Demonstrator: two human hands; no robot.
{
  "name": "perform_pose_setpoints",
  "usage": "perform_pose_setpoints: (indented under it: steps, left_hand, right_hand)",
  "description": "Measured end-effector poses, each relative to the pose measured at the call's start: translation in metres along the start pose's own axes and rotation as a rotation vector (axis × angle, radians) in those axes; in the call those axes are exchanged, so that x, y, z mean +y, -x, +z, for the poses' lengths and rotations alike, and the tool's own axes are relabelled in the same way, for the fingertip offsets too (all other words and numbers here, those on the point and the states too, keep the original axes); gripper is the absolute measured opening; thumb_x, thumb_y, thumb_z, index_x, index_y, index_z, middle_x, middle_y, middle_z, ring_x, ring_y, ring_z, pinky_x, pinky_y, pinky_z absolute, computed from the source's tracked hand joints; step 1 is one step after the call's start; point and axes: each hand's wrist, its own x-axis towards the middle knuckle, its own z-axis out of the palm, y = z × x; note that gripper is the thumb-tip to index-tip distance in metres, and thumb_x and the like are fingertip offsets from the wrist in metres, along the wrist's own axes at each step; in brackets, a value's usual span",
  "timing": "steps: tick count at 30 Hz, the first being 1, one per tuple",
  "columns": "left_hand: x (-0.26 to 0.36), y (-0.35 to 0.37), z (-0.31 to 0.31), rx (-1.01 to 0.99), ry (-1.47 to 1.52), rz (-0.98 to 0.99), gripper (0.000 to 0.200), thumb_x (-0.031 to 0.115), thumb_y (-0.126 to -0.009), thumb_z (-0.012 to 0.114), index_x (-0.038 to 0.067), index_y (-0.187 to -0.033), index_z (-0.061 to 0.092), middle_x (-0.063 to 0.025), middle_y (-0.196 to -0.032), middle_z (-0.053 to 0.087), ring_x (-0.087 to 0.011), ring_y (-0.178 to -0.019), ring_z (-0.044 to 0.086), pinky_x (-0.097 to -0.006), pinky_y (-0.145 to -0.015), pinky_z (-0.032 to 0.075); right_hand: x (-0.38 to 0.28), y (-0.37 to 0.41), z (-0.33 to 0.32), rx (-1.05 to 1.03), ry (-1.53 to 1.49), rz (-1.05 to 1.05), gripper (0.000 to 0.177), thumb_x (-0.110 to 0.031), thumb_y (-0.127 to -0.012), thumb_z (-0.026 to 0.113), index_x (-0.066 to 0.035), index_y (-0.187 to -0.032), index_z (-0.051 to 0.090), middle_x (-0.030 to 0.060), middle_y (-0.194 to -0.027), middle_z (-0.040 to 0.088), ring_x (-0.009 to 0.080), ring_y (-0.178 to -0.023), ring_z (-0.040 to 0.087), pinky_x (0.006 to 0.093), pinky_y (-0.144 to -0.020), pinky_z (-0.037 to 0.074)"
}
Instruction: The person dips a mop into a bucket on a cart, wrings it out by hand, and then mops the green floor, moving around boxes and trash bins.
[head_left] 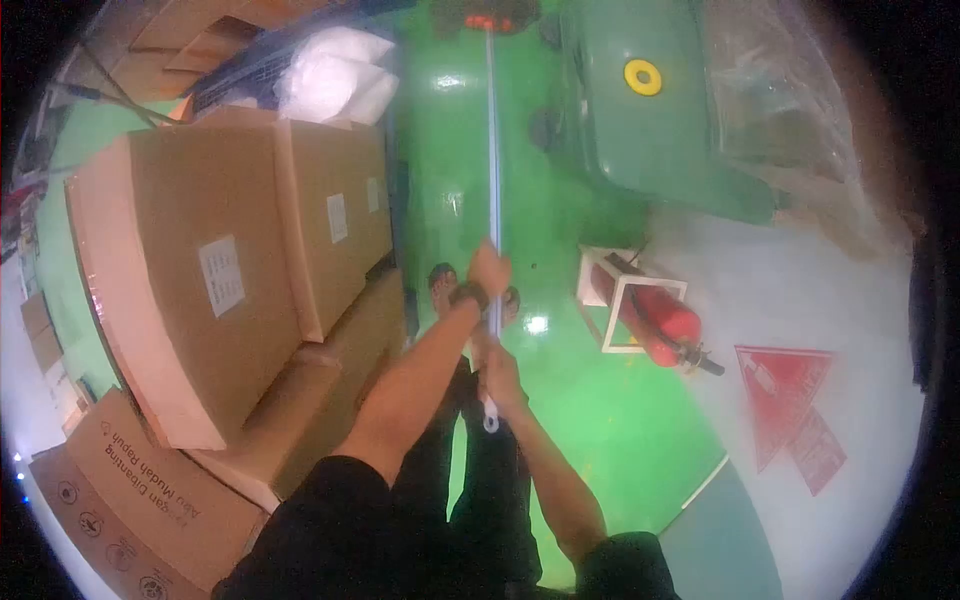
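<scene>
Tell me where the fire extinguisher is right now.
In the head view, the fire extinguisher sits in a white stand on the floor, to the right of the held pole and just below the green machine.

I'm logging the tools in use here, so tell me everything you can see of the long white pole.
The pole is long, thin, white and straight, smooth like plastic or painted metal. It runs away from the person over the green floor to a reddish head at its far end, too blurred to identify. The left hand grips it farther up, the right hand close to the near end, which sticks out just below that fist.
</scene>
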Motion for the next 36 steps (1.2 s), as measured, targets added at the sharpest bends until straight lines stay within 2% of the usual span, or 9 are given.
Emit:
perform_pose_setpoints:
  steps: [5,6,9,16,22,26,27,31,36]
  left_hand:
    - [-0.139,0.229,0.154,-0.199,-0.112,0.058,0.05,0.023,-0.078,0.059,0.002,-0.121,0.043,-0.0187,-0.081,0.059,-0.035,-0.084,0.057,-0.0457,-0.074,0.046]
    - [-0.131,0.288,0.164,-0.231,-0.053,-0.03,0.049,0.022,-0.079,0.058,0.001,-0.12,0.041,-0.0214,-0.083,0.059,-0.0364,-0.083,0.058,-0.0462,-0.072,0.047]
    - [-0.067,0.405,0.152,-0.432,0.12,-0.421,0.047,0.021,-0.082,0.053,-0.002,-0.119,0.035,-0.0295,-0.088,0.059,-0.0409,-0.08,0.062,-0.0479,-0.067,0.049]
    - [-0.108,0.242,0.132,-0.033,0.176,-0.114,0.059,0.012,-0.078,0.059,-0.001,-0.13,0.034,-0.0249,-0.104,0.058,-0.0371,-0.1,0.056,-0.0413,-0.086,0.045]
    - [-0.07,-0.042,-0.006,0.037,-0.295,0.297,0.021,0.015,-0.079,0.058,-0.002,-0.089,0.051,-0.0209,-0.08,0.059,-0.0337,-0.067,0.06,-0.0412,-0.056,0.048]
    - [-0.063,0.052,0.026,0.152,-0.102,0.014,0.03,0.016,-0.078,0.058,-0.003,-0.1,0.048,-0.0248,-0.078,0.058,-0.0402,-0.069,0.058,-0.0466,-0.06,0.047]
    - [-0.088,0.09,0.064,0.195,-0.124,-0.141,0.037,0.016,-0.077,0.059,-0.003,-0.107,0.046,-0.0266,-0.079,0.058,-0.042,-0.072,0.058,-0.0481,-0.063,0.047]
    - [-0.066,0.247,0.045,-0.157,0.038,-0.108,0.05,0.008,-0.075,0.053,-0.007,-0.121,0.037,-0.0271,-0.094,0.058,-0.0414,-0.086,0.059,-0.0422,-0.082,0.048]
    - [-0.074,0.179,0.029,-0.232,-0.039,-0.054,0.045,0.009,-0.077,0.055,-0.002,-0.117,0.04,-0.0276,-0.095,0.058,-0.0402,-0.086,0.059,-0.0444,-0.076,0.048]
  right_hand:
    - [0.212,0.177,-0.088,0.243,0.899,-0.568,0.029,-0.02,-0.094,0.037,0.004,-0.089,0.052,0.0199,-0.063,0.053,0.0336,-0.057,0.052,0.0455,-0.052,0.04]
    - [0.167,0.249,-0.092,0.181,0.301,0.238,0.037,-0.027,-0.096,0.036,0.004,-0.085,0.053,0.0194,-0.059,0.052,0.0304,-0.052,0.049,0.0439,-0.05,0.039]
    - [0.163,0.357,-0.104,0.358,0.655,0.27,0.043,-0.034,-0.095,0.037,0.002,-0.079,0.052,0.0224,-0.06,0.052,0.0331,-0.052,0.05,0.0435,-0.05,0.038]
    - [0.155,0.21,-0.079,0.299,0.832,-0.243,0.037,-0.029,-0.094,0.037,0.004,-0.087,0.053,0.0273,-0.071,0.056,0.0453,-0.067,0.056,0.0507,-0.057,0.043]
    - [0.021,-0.027,0.012,0.186,0.469,-0.487,0.035,-0.025,-0.096,0.032,0.002,-0.107,0.05,0.0264,-0.089,0.057,0.0437,-0.081,0.055,0.0502,-0.07,0.043]
    - [0.079,0.043,-0.014,0.058,0.841,-0.597,0.04,-0.025,-0.097,0.032,0.009,-0.114,0.042,0.0287,-0.096,0.056,0.0392,-0.083,0.058,0.0466,-0.07,0.047]
    - [0.036,0.101,-0.016,-0.016,0.519,0.086,0.043,-0.029,-0.097,0.032,0.01,-0.108,0.047,0.0286,-0.093,0.057,0.0382,-0.082,0.059,0.0465,-0.071,0.046]
    - [0.106,0.237,-0.013,0.184,0.399,0.223,0.045,-0.033,-0.097,0.032,0.005,-0.096,0.056,0.0179,-0.074,0.057,0.0286,-0.064,0.055,0.04,-0.063,0.044]
    - [0.108,0.171,0.03,0.232,0.092,0.026,0.046,-0.039,-0.096,0.031,-0.004,-0.068,0.044,0.004,-0.053,0.042,0.0159,-0.046,0.045,0.0345,-0.043,0.037]
